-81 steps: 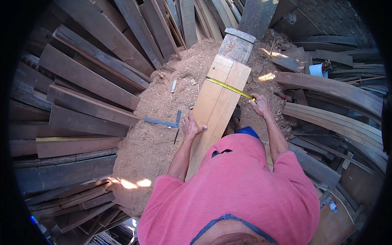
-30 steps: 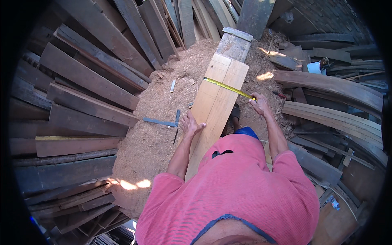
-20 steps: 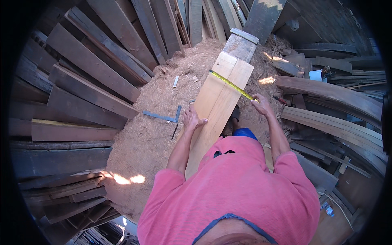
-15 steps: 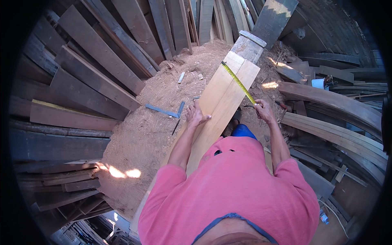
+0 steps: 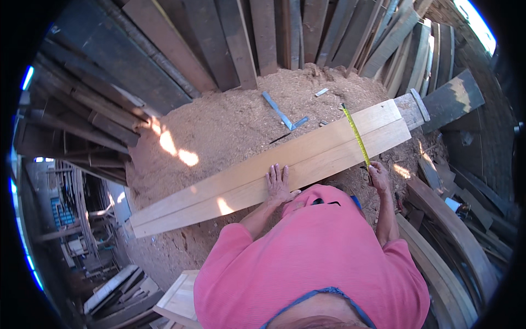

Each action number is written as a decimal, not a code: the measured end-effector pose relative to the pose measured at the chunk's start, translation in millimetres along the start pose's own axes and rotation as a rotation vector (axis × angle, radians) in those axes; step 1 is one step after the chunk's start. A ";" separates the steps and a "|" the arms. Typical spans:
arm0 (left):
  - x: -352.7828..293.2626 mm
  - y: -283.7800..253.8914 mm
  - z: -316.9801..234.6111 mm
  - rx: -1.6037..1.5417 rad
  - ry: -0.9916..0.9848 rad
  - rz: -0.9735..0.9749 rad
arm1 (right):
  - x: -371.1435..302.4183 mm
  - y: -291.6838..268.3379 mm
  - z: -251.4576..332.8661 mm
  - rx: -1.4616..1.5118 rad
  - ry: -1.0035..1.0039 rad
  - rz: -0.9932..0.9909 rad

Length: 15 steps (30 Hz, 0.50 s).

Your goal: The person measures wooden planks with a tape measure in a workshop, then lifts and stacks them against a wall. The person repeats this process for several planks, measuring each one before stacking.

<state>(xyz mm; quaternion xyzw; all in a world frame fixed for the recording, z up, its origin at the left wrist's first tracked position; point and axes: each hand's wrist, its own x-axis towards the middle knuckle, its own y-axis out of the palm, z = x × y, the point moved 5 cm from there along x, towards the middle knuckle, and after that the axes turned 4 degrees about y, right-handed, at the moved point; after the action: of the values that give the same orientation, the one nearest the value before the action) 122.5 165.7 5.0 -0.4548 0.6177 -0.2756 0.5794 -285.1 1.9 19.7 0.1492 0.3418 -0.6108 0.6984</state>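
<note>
Two long pale planks (image 5: 323,164) lie side by side, slanting from lower left to upper right across my front. My left hand (image 5: 279,185) rests flat on the near plank, fingers spread. A yellow tape measure (image 5: 357,134) stretches across both planks near their right end, its tip just past the far edge. Beyond the near edge, my right hand (image 5: 378,176) is closed around the tape's other end; the fingers hide any case. Past the far edge, a blue-grey carpenter's square (image 5: 279,111) lies on the sawdust beside a thin dark stick-like tool (image 5: 280,138).
A worn wooden block (image 5: 410,109) shows at the planks' right end, with a dark board (image 5: 457,101) beyond. Sawdust (image 5: 219,126) covers the ground. Many dark boards (image 5: 203,41) stand around the back and left. Curved timbers (image 5: 449,219) lie at right.
The view has turned, so the planks slant more sideways. My left hand has shifted from the far edge onto the near plank, fingers spread. The right hand still holds the tape across the planks.
</note>
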 end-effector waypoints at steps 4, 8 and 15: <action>-36.4 12.3 44.4 0.076 -0.187 0.005 | -2.4 11.4 0.8 -0.057 -0.094 0.090; -26.7 30.1 49.1 0.144 -0.184 -0.104 | -16.4 27.2 -22.9 -0.039 -0.108 0.193; -21.6 11.0 43.6 0.103 -0.206 0.046 | -54.8 51.0 -61.0 -0.147 -0.045 0.231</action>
<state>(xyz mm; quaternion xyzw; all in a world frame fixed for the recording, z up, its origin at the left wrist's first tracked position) 160.1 197.6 -2.2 -0.4360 0.5503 -0.2453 0.6685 -255.5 91.9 1.2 0.1222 0.3503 -0.5030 0.7806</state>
